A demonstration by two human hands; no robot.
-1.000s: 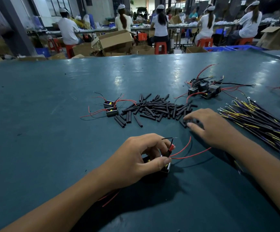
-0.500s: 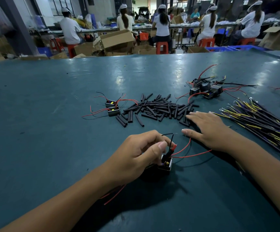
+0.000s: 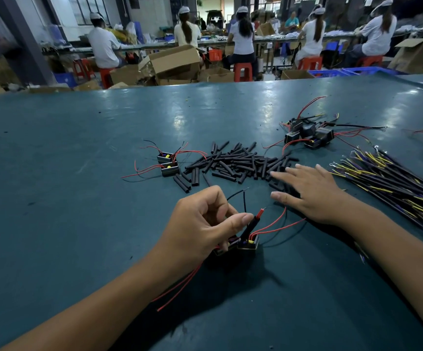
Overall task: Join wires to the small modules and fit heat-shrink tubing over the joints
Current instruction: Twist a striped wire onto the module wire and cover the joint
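Observation:
My left hand (image 3: 202, 224) pinches a black heat-shrink tube (image 3: 249, 226) that sits on a red wire rising from a small black module (image 3: 248, 245) on the table. A second module lies partly hidden under that hand. Red and black leads spread from both. My right hand (image 3: 311, 192) lies flat with straight fingers at the near right edge of a pile of black heat-shrink tubes (image 3: 240, 164), touching a few pieces. It holds nothing that I can see.
Two modules (image 3: 167, 163) with red leads lie left of the pile; several more modules (image 3: 309, 135) sit behind it to the right. A bundle of yellow and purple wires (image 3: 392, 183) lies at the right. Other workers sit at a far bench.
My left hand has lifted slightly and slid the tube up the red wire, uncovering the module. My right hand has spread flat and shifted right along the pile's edge.

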